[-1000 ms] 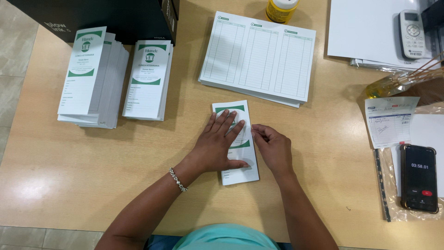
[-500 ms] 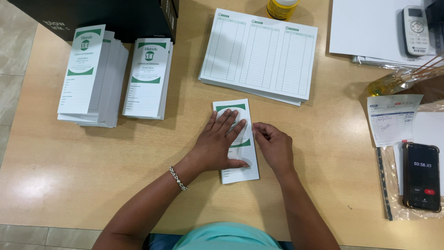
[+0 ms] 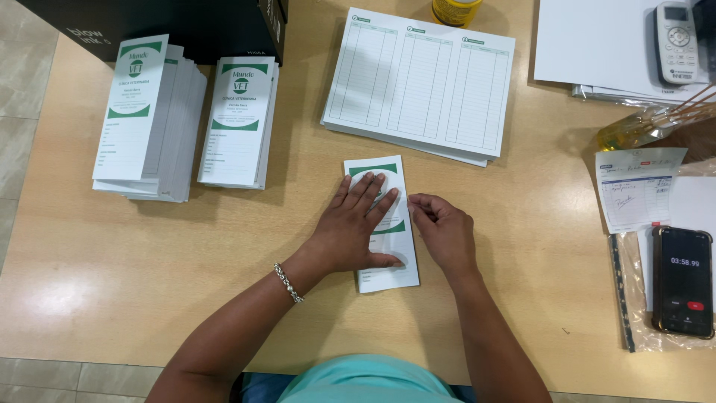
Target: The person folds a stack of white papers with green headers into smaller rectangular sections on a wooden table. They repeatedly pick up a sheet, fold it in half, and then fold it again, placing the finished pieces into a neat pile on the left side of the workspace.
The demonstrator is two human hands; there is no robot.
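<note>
A folded white leaflet with green bands [image 3: 396,276] lies lengthwise on the wooden table [image 3: 186,254] in front of me. My left hand [image 3: 354,224] lies flat on it with fingers spread, pressing it down. My right hand [image 3: 444,233] rests at the leaflet's right edge, its fingertips pinched against that edge near the middle. A bracelet sits on my left wrist.
Two stacks of folded leaflets [image 3: 142,119] [image 3: 239,123] stand at the far left before a black box [image 3: 186,26]. A pile of flat ruled sheets [image 3: 419,82] lies beyond my hands. At right lie a phone [image 3: 682,280], a receipt slip [image 3: 635,186], white paper [image 3: 589,45], a remote [image 3: 677,41].
My hands stay on the leaflet almost unmoved. The view has shifted slightly, so everything sits a little higher in the frame.
</note>
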